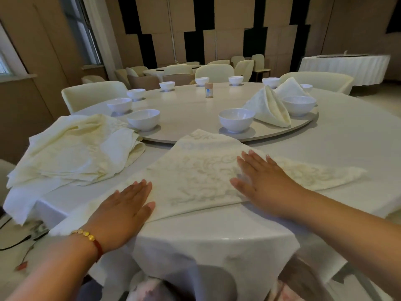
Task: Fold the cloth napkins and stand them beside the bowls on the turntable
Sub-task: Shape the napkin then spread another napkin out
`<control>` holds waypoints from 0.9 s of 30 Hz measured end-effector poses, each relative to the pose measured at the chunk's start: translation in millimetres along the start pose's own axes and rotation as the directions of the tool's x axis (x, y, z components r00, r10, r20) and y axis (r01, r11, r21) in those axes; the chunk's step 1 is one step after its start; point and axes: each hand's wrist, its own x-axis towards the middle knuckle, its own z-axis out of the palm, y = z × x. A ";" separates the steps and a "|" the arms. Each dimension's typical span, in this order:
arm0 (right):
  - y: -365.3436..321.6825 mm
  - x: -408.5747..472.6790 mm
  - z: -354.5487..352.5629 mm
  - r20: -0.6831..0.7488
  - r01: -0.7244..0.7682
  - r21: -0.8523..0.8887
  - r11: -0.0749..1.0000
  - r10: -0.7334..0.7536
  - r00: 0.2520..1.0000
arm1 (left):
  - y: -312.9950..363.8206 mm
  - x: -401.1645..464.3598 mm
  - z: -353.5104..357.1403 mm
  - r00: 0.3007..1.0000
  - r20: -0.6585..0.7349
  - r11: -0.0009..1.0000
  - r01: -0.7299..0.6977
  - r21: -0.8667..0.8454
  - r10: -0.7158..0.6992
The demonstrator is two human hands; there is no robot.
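Flat now, left hand (127,203) and right hand (258,177) with fingers straight, pressing the triangle-folded napkin (195,170) on the desk (325,148) just before the turntable (191,109), bowls (236,119) ringing it, two folded napkins (271,107) standing at far right, unfolded stack (76,148) at left.

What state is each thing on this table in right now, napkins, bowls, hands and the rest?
Left hand: flat, fingers straight, pressing the napkin.
Right hand: flat, pressing the napkin.
Napkin under the hands: folded into a triangle, lying flat.
Napkin pile: unfolded, stacked loosely.
Two folded napkins: standing beside bowls on the turntable.
Bowls: upright, those whose insides show are empty.
Small bottle: upright, capped.
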 end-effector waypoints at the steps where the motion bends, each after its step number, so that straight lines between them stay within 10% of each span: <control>1: -25.8 -2.2 -0.4 0.017 0.106 0.089 0.990 -0.108 0.994 | 0.1 0.1 0.5 1.000 -0.006 1.000 0.002 -0.004 -0.002; 7: -106.7 -6.4 17.7 0.139 0.489 0.154 0.859 -0.509 0.850 | -10.9 -7.5 8.1 0.977 -0.200 0.994 -0.091 -0.064 0.076; 15: -106.7 -7.2 23.9 0.153 0.507 0.063 0.860 -0.510 0.846 | -67.0 -36.4 11.3 0.912 -0.306 0.892 -0.360 -0.273 0.274; 27: -124.1 -7.0 15.7 -0.010 0.409 0.122 0.904 -0.411 0.912 | -117.1 -56.8 -44.2 0.957 -0.288 0.940 -0.109 -0.323 0.012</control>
